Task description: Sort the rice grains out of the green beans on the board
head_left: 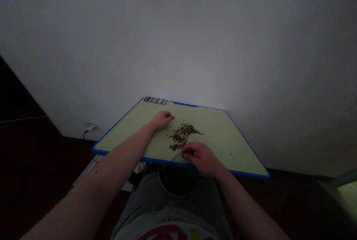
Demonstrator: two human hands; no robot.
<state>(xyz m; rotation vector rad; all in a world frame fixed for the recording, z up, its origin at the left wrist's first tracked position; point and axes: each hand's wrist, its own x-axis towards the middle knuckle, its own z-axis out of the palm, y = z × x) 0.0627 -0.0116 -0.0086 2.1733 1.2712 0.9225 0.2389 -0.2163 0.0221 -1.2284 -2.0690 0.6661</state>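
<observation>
Small dark green-brown grains, perhaps beans, lie in a loose pile (182,135) on the pale yellow tabletop (220,128). My left hand (163,120) rests just beyond the pile's left side, fingers curled closed; whatever they hold, if anything, is hidden. Over the near edge, my right hand (203,157) is pinched closed, its fingertips pointing left, and I cannot make out what is in them. Behind that hand lies a beige flat piece (195,138), partly covered. A round dark container (177,182) sits on my lap under the table's edge, its inside too dark to read.
A grey calculator-like panel (155,100) is at the table's far left corner. The tabletop has a blue rim (251,175) and stands against a white wall (195,46). A plug in a wall socket (90,126) shows at left. A tiny brown bit (231,154) lies right.
</observation>
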